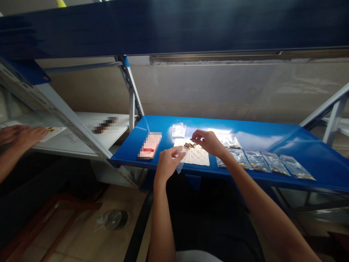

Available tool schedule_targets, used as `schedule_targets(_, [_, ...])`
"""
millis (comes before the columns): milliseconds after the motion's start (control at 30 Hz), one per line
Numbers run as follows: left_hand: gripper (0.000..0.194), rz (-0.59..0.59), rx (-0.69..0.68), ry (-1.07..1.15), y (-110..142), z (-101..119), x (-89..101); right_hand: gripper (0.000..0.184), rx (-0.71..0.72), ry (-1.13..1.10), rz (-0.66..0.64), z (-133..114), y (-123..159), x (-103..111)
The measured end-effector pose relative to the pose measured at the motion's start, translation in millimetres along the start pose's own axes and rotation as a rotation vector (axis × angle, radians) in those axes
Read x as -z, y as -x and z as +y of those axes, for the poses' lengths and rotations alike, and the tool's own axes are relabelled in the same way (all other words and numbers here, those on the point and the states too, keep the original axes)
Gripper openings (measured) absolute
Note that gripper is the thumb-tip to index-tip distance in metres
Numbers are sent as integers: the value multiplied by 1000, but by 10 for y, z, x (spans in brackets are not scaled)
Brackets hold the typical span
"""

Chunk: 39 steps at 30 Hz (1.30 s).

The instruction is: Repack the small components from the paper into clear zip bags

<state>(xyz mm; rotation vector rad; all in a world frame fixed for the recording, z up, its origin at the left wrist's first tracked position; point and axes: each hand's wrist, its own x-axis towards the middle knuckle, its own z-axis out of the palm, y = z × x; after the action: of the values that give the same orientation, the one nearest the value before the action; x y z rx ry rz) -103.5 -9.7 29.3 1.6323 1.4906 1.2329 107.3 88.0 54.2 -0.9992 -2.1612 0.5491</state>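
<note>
My left hand [168, 164] pinches a small clear plastic bag [180, 167] over the front edge of a white cloth [197, 157]. Fingers closed, my right hand [209, 142] grips a small dark piece [193, 139] just above the cloth. Between my hands lies a loose heap of small dark and yellow pieces [190, 145]; their exact kind is too small to tell. Behind the cloth is a stack of clear zip bags [178, 130]. Several bags with similar pieces inside, such as one filled bag [256, 161], lie flat to the right.
The blue shelf [272, 136] sits under a dark blue beam [174, 27]. A blurred-out phone-like object [150, 146] lies left. Beyond a metal upright [73, 120], another person's hands [25, 136] work at a white shelf [81, 145]. A clear container [113, 219] stands on the floor.
</note>
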Motion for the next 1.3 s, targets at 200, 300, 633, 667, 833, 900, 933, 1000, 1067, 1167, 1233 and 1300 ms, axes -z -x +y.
schedule_targets(200, [35,-46,-22,105,9,78,27,14,110,-140,-250,-413,-9,68])
schedule_targets(300, [37,-65,-32,145,6,112,20,19,121,-132,-250,-458,-10,89])
schedule_targets(633, [41,-10,-41,185,3,143,-16,38,63,-265,-395,-541,33,144])
schedule_targets(667, [42,0,-47,177,6,151,-20,40,70,-273,-387,-547,37,142])
schedule_targets(833, [47,23,-128,157,4,180,-54,24,70,-289,-314,-555,98,82])
schedule_targets(900, [53,21,-147,162,-3,169,-65,21,78,-360,-292,-550,131,63])
schedule_targets(933, [56,21,-150,157,-6,159,-69,22,90,-412,-288,-546,145,60])
schedule_targets(1000, [61,22,-151,120,-8,137,-70,24,106,-508,-292,-538,167,62])
schedule_targets(1067, [64,31,-154,44,-6,119,-64,26,92,-543,-282,-524,180,63])
schedule_targets(1167, [66,57,-177,-65,-1,112,-53,26,48,-506,-249,-490,189,34])
schedule_targets(1233, [63,66,-219,-108,-3,119,-54,24,33,-468,-235,-469,191,-6])
schedule_targets(1300, [55,62,-253,-123,-10,127,-63,23,32,-430,-227,-462,192,-40])
